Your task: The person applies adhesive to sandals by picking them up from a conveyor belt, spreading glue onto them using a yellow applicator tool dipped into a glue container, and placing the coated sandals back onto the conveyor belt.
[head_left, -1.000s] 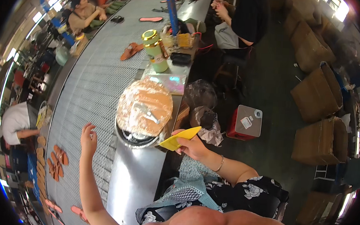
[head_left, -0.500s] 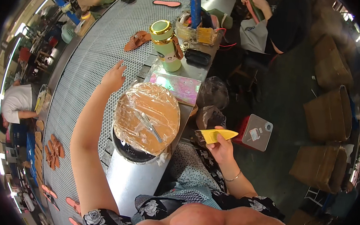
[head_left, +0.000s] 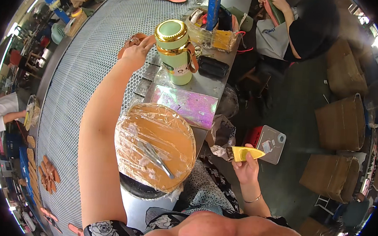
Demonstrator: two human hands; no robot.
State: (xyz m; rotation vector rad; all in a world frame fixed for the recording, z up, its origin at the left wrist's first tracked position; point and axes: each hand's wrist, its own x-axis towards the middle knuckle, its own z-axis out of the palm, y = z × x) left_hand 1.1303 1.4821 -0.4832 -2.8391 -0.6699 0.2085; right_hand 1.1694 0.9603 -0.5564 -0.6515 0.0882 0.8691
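My left hand [head_left: 136,55] is stretched far out over the mesh conveyor, at a brown sandal [head_left: 127,44] beside a green bottle with a gold-rimmed lid [head_left: 173,52]. Its fingers look extended and cover part of the sandal; whether they touch it is unclear. In my right hand [head_left: 248,168] is a yellow-handled brush [head_left: 246,154] with short dark bristles, pinched by the handle. Between my arms stands a round dark bowl [head_left: 143,189], topped by a tan disc wrapped in clear plastic [head_left: 157,135]. Metal tweezers [head_left: 157,160] lie on the disc.
An iridescent pink sheet [head_left: 185,105] and a black case [head_left: 213,68] lie on the metal ledge. Behind them stands a plastic-wrapped basket [head_left: 224,40] by a blue post [head_left: 213,9]. Cardboard boxes [head_left: 340,123] line the right. Another person holds a pink-and-green sole [head_left: 274,11].
My left hand has reached forward from the open mesh to the brown sandal. My right hand, still holding the brush, has shifted a little right and down. The view has shifted slightly too.
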